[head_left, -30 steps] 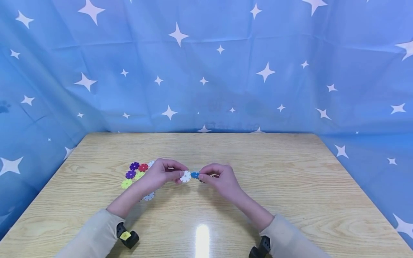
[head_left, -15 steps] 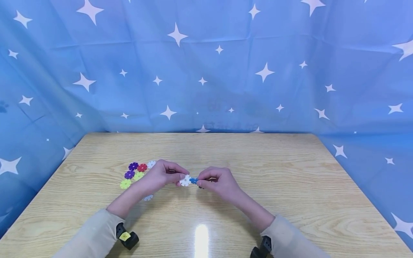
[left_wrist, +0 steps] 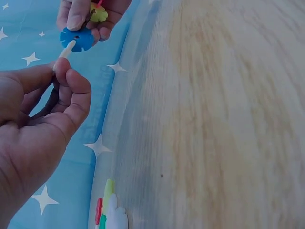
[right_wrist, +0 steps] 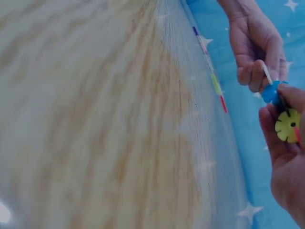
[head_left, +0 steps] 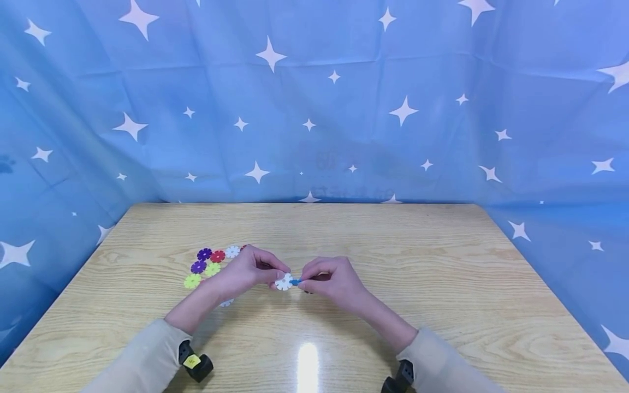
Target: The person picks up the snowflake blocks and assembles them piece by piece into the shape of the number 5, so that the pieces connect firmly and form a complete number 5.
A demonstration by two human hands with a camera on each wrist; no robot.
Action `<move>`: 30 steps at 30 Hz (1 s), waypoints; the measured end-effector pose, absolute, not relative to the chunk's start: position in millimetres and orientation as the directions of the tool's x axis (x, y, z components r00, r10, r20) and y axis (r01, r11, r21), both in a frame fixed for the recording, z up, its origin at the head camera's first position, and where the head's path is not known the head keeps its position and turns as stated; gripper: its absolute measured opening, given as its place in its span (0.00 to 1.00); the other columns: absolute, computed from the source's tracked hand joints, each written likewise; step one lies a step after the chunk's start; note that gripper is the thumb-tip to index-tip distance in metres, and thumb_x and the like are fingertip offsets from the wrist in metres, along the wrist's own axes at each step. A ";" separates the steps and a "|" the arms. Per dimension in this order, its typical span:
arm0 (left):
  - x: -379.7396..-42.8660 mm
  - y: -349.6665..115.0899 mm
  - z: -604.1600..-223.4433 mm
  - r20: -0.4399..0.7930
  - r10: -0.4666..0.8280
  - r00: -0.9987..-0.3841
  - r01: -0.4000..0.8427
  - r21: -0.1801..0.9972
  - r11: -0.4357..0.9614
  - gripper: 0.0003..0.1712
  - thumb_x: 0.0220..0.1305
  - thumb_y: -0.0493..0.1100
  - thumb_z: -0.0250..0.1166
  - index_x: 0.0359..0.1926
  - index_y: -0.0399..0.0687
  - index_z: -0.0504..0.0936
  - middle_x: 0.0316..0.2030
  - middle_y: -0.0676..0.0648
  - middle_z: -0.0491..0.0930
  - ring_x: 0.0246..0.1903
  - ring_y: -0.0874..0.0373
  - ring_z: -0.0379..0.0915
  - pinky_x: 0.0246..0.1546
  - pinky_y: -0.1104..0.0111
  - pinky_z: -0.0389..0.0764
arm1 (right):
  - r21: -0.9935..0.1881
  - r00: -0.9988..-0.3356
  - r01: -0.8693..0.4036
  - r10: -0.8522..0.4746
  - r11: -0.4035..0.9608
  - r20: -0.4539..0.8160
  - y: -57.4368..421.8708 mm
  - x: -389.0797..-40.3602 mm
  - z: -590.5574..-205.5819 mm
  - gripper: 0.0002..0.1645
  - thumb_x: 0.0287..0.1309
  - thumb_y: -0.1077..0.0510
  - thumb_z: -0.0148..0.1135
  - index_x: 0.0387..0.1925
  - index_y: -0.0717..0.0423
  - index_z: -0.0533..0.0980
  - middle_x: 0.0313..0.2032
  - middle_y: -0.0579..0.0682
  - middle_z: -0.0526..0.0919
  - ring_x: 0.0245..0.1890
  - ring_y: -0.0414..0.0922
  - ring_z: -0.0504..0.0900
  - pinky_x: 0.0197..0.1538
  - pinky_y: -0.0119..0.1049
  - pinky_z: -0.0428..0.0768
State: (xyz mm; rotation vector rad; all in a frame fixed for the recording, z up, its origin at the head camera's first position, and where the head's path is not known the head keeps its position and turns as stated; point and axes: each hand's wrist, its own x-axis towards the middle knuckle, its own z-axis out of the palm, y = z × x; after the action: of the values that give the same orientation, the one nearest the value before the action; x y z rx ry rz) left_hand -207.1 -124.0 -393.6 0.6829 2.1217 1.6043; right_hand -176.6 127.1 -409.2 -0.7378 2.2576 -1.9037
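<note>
Over the middle of the table, my left hand [head_left: 245,271] pinches a white notched snowflake disc [head_left: 283,282] by its left side. My right hand [head_left: 334,279] pinches a blue snowflake disc [left_wrist: 78,39], facing the white one. The white disc's edge meets the blue disc in the left wrist view, the two standing at an angle to each other. Linked behind the blue disc, partly covered by the right fingers, are a yellow disc [right_wrist: 286,125], a red piece [right_wrist: 297,134] and a dark one.
Left of my left hand, loose snowflake discs lie on the wooden table [head_left: 417,256]: purple [head_left: 204,254], red [head_left: 218,256], yellow-green [head_left: 193,281] and white [head_left: 232,251]. The left forearm hides part of this group. A blue star-patterned curtain [head_left: 314,109] hangs behind the table.
Both hands have lowered slightly toward me, with the white and blue discs staying together between them. The blue disc has turned and now looks nearly edge-on in the head view.
</note>
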 end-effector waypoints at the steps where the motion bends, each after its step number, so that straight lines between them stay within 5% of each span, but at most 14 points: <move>1: -206.5 -123.4 -393.7 -0.023 0.592 -0.806 0.143 0.962 0.231 0.12 0.70 0.36 0.65 0.50 0.32 0.86 0.40 0.44 0.87 0.32 0.50 0.83 0.44 0.61 0.86 | -0.951 -0.881 -0.292 -0.416 0.106 0.224 127.3 -176.4 -409.5 0.02 0.58 0.67 0.74 0.34 0.62 0.88 0.39 0.55 0.87 0.37 0.48 0.86 0.42 0.40 0.87; 16: -203.9 -118.7 -396.6 -0.016 0.511 -0.859 0.066 0.988 0.143 0.13 0.70 0.33 0.65 0.50 0.26 0.84 0.38 0.42 0.85 0.30 0.54 0.82 0.40 0.61 0.87 | -0.954 -0.923 -0.280 -0.301 0.103 0.238 123.0 -176.6 -408.5 0.04 0.57 0.67 0.74 0.35 0.64 0.88 0.39 0.56 0.87 0.34 0.46 0.86 0.40 0.37 0.87; 30: -193.0 -115.0 -385.1 -0.022 0.424 -0.905 0.086 0.968 0.234 0.12 0.70 0.35 0.66 0.50 0.32 0.86 0.40 0.43 0.85 0.35 0.49 0.83 0.43 0.61 0.86 | -0.947 -0.936 -0.282 -0.261 0.156 0.236 115.8 -174.6 -405.7 0.02 0.57 0.66 0.74 0.34 0.63 0.87 0.37 0.52 0.87 0.35 0.45 0.85 0.42 0.36 0.86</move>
State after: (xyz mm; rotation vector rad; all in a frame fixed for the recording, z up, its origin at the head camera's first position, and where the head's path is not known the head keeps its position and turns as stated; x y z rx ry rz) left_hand -193.0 -115.0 -385.1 0.4768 2.2297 1.7219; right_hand -174.6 115.8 -405.7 -0.5649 2.4009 -1.9726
